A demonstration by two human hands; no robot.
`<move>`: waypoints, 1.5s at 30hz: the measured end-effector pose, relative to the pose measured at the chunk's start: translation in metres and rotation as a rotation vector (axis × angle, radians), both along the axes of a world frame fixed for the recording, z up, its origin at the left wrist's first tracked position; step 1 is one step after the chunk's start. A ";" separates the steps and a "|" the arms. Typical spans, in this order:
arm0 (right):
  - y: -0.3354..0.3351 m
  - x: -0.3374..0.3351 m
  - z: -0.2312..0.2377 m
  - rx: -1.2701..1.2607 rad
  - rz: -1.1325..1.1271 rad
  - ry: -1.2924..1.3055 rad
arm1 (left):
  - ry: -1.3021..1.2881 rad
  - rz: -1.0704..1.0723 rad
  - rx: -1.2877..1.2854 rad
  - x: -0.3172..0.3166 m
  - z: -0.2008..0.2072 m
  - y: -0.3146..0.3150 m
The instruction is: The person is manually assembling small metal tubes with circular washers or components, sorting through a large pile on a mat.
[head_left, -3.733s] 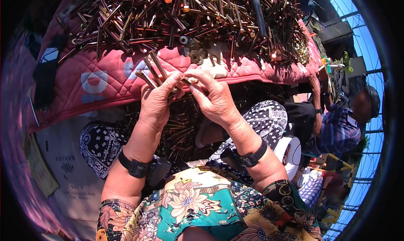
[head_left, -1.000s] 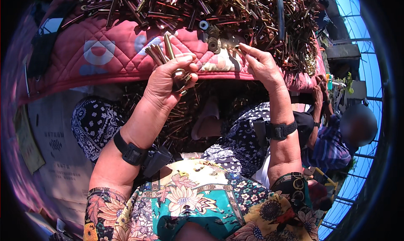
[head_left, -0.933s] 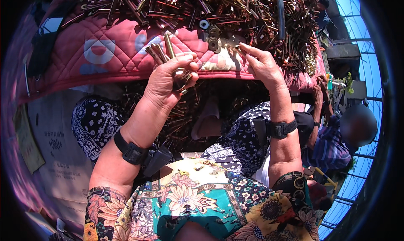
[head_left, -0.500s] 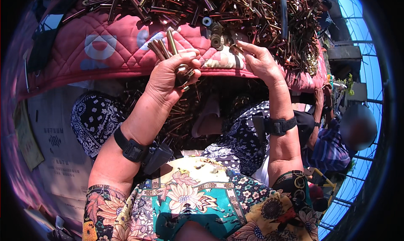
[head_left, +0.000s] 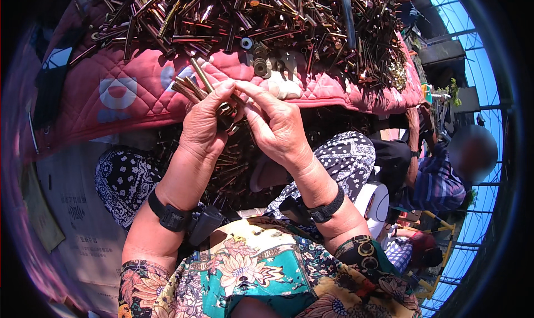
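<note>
A bundle of metal bolts [head_left: 188,89] is gripped in the left hand [head_left: 204,122], its shafts fanned out past the thumb and one extended farther than the rest. The fingertips of the right hand [head_left: 275,123] are brought close to those of the left; whether anything is pinched there cannot be told. A red quilt [head_left: 153,115] is heaped with loose bolts, and a row of washers [head_left: 260,68] is set near the heap's edge. More bolts [head_left: 225,173] are strewn below, between patterned trouser legs [head_left: 127,179]. At the right, a co-worker [head_left: 439,173] is seen.
</note>
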State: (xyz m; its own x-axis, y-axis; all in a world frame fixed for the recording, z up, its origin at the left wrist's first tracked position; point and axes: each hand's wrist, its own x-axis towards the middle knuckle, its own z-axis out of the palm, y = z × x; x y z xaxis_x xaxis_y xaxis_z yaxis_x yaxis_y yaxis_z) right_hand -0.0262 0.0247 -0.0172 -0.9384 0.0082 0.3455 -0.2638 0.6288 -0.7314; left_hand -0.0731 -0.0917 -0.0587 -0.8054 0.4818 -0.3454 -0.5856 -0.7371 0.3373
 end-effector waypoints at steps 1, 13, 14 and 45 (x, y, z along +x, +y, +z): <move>-0.005 -0.001 -0.002 -0.005 -0.074 0.011 | -0.021 0.044 -0.003 0.000 -0.008 0.003; 0.075 -0.081 0.018 -0.014 -0.520 0.376 | 0.085 -0.080 0.159 0.002 -0.011 -0.005; 0.115 -0.091 0.019 0.122 -0.589 0.299 | 0.086 -0.084 0.173 -0.003 -0.008 -0.003; 0.184 -0.095 0.050 -0.233 -0.302 -0.087 | 0.040 -0.072 0.001 -0.011 -0.026 -0.010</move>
